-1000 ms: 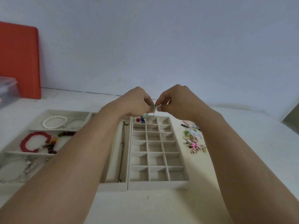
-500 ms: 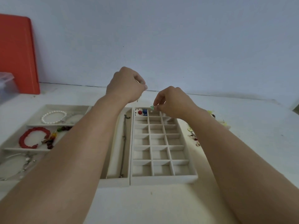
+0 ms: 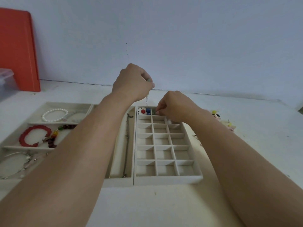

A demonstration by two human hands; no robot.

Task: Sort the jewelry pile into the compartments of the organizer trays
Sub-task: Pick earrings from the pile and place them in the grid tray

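Observation:
My left hand (image 3: pixel 132 83) is raised above the far end of the grid tray (image 3: pixel 167 178), fingers closed on a green drop earring (image 3: pixel 148 89) whose small chain hangs down. My right hand (image 3: pixel 175 106) is low over the tray's far middle compartment, fingertips pinched on a small green earring (image 3: pixel 155 112). The far-left compartment holds a white flower earring with a red centre (image 3: pixel 142 111) and a blue bead (image 3: pixel 148 110). The jewelry pile (image 3: pixel 224 120) lies on the table to the right, partly hidden by my right arm.
A long tray (image 3: pixel 114 164) with a thin chain (image 3: pixel 127 141) adjoins the grid tray. Further left, a bracelet tray (image 3: pixel 54 104) holds a pearl bracelet (image 3: pixel 55 114), a red bracelet (image 3: pixel 35 135) and bangles. An orange board (image 3: pixel 18 49) and clear box (image 3: pixel 6 82) stand far left.
My hands separated: the left rose with one earring, the right went down with the other into the tray's far row. My view tilted, shifting the trays lower and closer.

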